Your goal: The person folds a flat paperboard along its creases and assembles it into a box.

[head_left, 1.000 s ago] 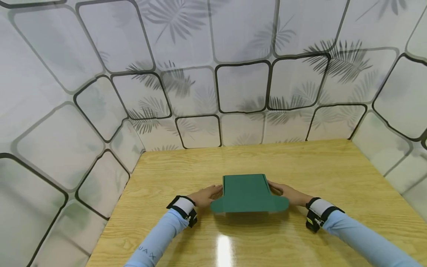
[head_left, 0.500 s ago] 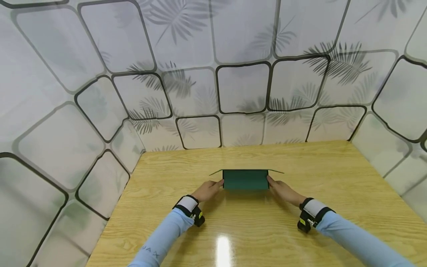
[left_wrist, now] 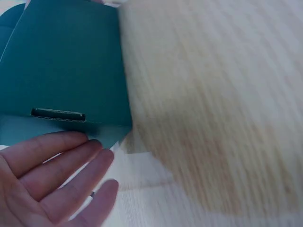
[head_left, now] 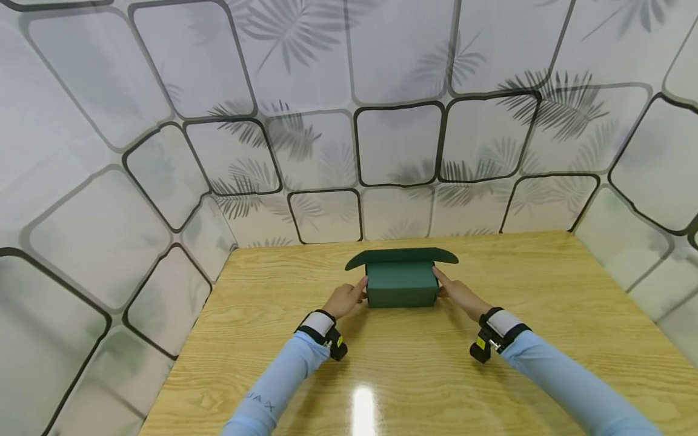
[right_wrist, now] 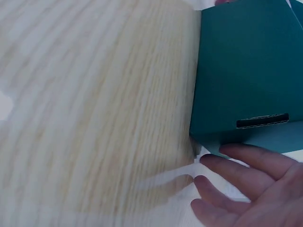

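A green cardboard box (head_left: 402, 283) sits on the wooden table, its long side towards me. Its lid flap (head_left: 403, 257) with rounded ends sticks out along the far edge. My left hand (head_left: 346, 298) touches the box's left end. My right hand (head_left: 462, 295) touches the right end, so the box lies between both hands. In the left wrist view, the left fingers (left_wrist: 71, 165) lie nearly straight against one face, below a slot (left_wrist: 58, 114). Likewise, the right fingers (right_wrist: 251, 172) extend beside a matching slot (right_wrist: 262, 120) in the right wrist view.
The light wooden table (head_left: 272, 266) runs back to a curtain (head_left: 398, 145) printed with outlines and leaves. Curtain also hangs at the left and right sides. Black straps with small cameras (head_left: 337, 346) sit on both wrists.
The box has turned between the hands: its flap faced me before and now lies at the far edge. Box and hands have moved farther back on the table.
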Demonstrator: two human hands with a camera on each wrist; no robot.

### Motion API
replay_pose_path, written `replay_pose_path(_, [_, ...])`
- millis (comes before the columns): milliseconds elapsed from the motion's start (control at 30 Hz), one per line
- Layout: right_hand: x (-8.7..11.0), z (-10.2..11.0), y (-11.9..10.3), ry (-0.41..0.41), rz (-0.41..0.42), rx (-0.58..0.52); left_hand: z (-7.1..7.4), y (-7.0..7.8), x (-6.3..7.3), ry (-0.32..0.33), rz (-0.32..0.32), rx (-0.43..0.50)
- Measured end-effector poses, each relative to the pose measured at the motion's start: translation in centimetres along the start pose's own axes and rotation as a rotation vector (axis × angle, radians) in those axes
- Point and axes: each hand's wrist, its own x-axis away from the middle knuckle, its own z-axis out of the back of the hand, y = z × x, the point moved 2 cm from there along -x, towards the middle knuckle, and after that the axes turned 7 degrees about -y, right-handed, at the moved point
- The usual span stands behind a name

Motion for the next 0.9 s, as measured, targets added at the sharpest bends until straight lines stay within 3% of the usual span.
replay_pose_path(333, [-0.6, 0.7, -0.6, 0.004, -0.048, -0.01, -0.1, 0.4, -0.2, 0.058, 0.071, 0.112])
replay_pose_path(533, [-0.5, 1.6, 0.0, -0.054, -0.033, -0.044, 0.3, 0.0, -0.1, -0.002, 0.099, 0.11])
replay_pose_path(667, [-0.1, 3.4, 0.6, -0.172, 0.016, -0.045, 1.9, -1.0, 0.4, -0.104, 0.109, 0.067])
replay_pose_path(767, [0.8, 5.1, 0.2, -0.271, 0.042, 0.06, 3.9, -1.3, 0.8, -0.146, 0.093, -0.016])
replay_pose_path(833, [1.4, 6.3, -0.4, -0.272, 0.062, 0.142, 5.3, -1.1, 1.0, -0.136, 0.078, -0.09])
replay_pose_path(900, [2.0, 7.4, -1.5, -0.211, 0.088, 0.219, 6.5, -0.5, 1.2, -0.099, 0.051, -0.151])
